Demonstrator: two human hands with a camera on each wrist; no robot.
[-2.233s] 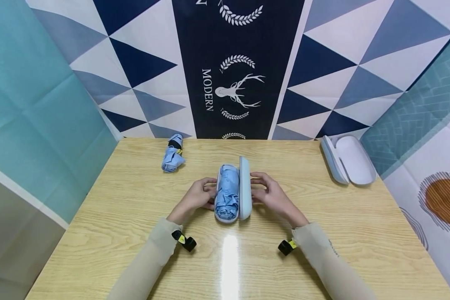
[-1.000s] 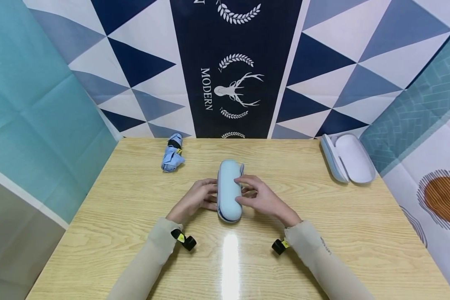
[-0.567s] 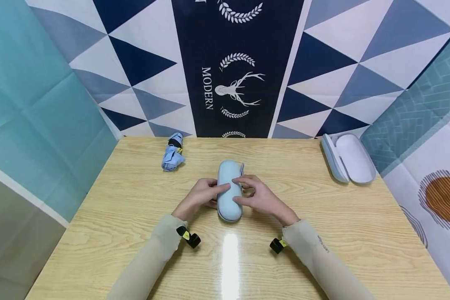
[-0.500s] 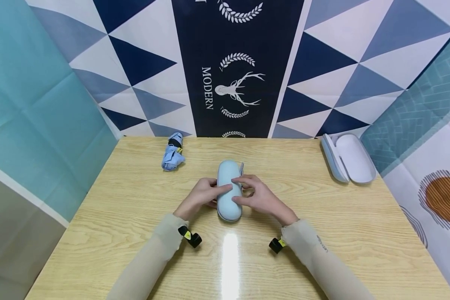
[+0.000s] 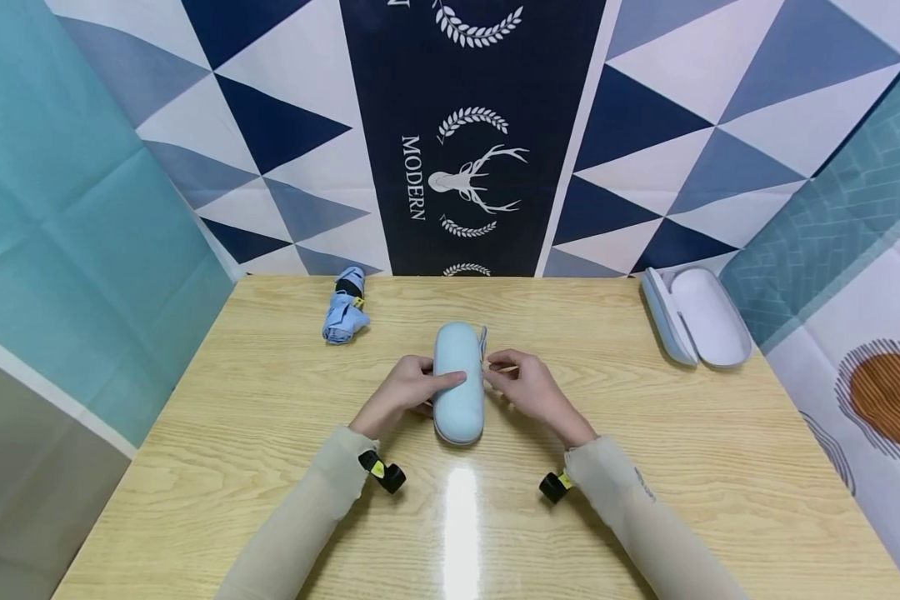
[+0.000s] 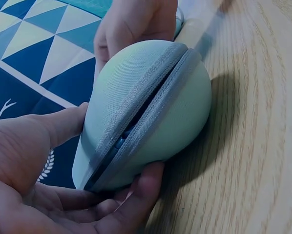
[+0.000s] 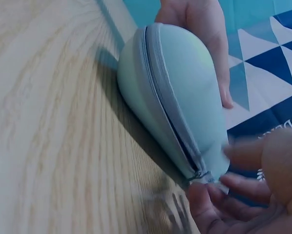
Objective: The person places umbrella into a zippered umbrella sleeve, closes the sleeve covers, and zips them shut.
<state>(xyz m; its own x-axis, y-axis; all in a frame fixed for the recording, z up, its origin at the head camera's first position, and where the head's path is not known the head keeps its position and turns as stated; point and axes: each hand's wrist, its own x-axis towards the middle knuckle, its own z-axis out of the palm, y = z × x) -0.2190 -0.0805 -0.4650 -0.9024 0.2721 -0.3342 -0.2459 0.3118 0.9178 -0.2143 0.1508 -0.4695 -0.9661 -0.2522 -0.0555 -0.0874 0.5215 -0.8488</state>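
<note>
A light-blue zip case [image 5: 458, 408] lies lengthwise on the table at the middle of the head view, its lid down. My left hand [image 5: 405, 388] grips its left side, thumb on top and fingers low against the far wall of the case in the left wrist view. That view shows a dark gap between the two grey zipper tapes [image 6: 158, 92]. At the right side, my right hand [image 5: 527, 386] pinches the zipper pull [image 7: 207, 176] with curled fingertips. Some of the right fingers are blurred. A fabric loop [image 5: 483, 340] sticks up at the case's far right side.
A folded blue umbrella [image 5: 345, 317] with a black band lies at the back left of the wooden table [image 5: 270, 450]. At the back right, a second similar case [image 5: 708, 317] stands open, its pale inside showing. A patterned cloth [image 5: 292, 125] hangs behind the table.
The case's lid has come down over the rolled blue umbrella inside. My left thumb has moved onto the lid; my right hand has gone from the lid to the zipper at the right side.
</note>
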